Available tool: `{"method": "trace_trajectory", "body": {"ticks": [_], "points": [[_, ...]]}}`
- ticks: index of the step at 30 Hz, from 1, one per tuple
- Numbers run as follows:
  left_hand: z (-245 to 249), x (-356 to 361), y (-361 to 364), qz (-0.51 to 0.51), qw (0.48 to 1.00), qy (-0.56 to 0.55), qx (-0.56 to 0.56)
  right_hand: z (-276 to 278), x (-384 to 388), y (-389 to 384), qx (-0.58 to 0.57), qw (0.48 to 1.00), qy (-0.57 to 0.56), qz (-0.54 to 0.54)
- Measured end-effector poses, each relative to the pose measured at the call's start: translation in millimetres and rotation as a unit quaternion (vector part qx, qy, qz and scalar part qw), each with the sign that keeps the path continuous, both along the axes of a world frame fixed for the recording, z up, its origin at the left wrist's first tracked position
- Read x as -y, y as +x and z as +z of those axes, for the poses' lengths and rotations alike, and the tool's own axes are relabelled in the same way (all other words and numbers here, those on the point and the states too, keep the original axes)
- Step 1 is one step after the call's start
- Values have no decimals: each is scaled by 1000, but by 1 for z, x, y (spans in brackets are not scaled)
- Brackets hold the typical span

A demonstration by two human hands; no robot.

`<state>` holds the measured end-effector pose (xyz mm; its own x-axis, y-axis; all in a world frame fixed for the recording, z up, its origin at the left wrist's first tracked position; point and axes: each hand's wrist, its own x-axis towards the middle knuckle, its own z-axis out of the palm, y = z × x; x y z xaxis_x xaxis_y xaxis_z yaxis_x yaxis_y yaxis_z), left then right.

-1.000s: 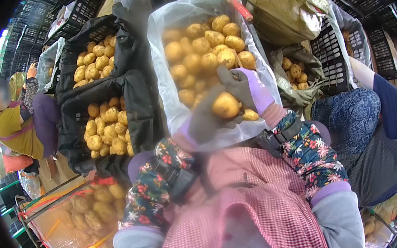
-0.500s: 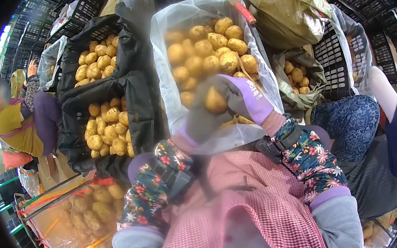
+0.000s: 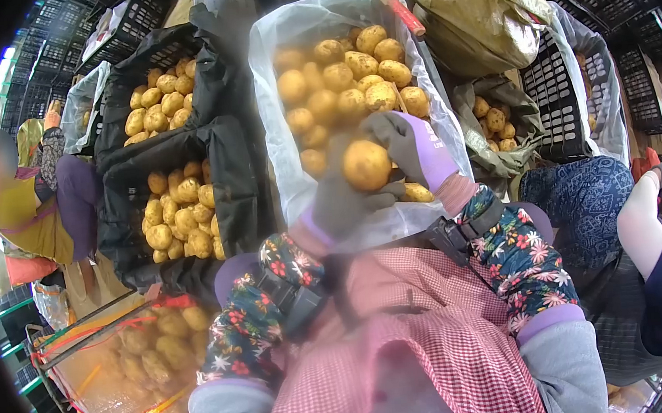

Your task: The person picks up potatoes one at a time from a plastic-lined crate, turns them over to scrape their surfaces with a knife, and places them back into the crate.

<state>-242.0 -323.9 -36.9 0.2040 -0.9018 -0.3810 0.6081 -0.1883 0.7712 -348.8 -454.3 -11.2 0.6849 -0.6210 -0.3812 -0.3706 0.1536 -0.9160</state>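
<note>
A large yellow potato rests in my left hand, whose gloved fingers curl around its lower side. My right hand, in a grey and purple glove, is bent beside the upper right of this potato; its fingertips are partly hidden, and whether they grip anything is unclear. Both hands are over the near part of a crate lined with white plastic, which holds several potatoes. One more potato lies just below my right hand.
A red-handled knife lies on the crate's upper right edge. Black-lined crates of potatoes stand left, a mesh bag lower left. Another person sits far left, another close at right. An olive sack is upper right.
The potato in my left hand has risen slightly and shows more of its face. My right hand has shifted a little off it. The right neighbour's arm has moved, showing a gloved hand.
</note>
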Motion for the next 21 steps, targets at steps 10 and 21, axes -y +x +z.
{"method": "trace_trajectory", "body": {"ticks": [10,21], "points": [[-47,-30,115,270,922,-94,260,24,27,-10,112,979,-149,-87],[-38,36,81,28,979,-4,200,56,42,-32,316,922,0,-223]]}}
